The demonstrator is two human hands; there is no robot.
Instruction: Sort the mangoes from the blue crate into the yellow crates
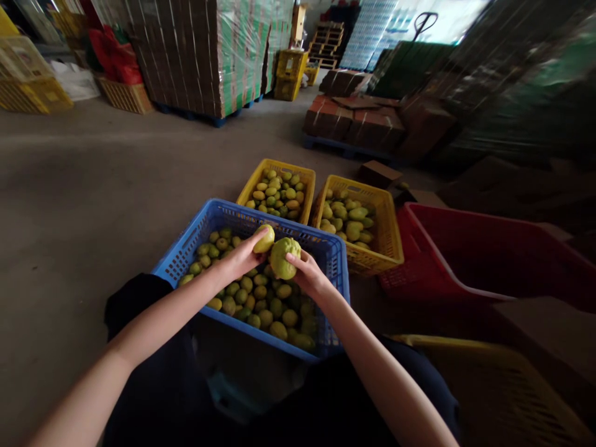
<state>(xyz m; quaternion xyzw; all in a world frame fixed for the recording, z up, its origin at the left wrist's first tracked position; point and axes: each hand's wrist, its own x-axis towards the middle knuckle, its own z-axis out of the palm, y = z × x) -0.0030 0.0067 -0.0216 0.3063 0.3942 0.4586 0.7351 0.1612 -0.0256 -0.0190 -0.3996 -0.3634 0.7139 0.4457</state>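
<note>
Above a blue crate, my left hand grips a smooth yellow-green lemon. Close beside it, my right hand is closed round a larger, bumpy green-yellow citrus fruit, thumb on its near side. The two fruits are held side by side; whether they touch I cannot tell. Below them, many green and yellow lemons lie loose in the crate, partly covered by my hands and forearms.
Beyond the blue crate stand two yellow crates of lemons. To the right are a red bin and a yellow crate near my leg. Wrapped pallet stacks and a pallet of flattened cartons stand farther back on the concrete floor.
</note>
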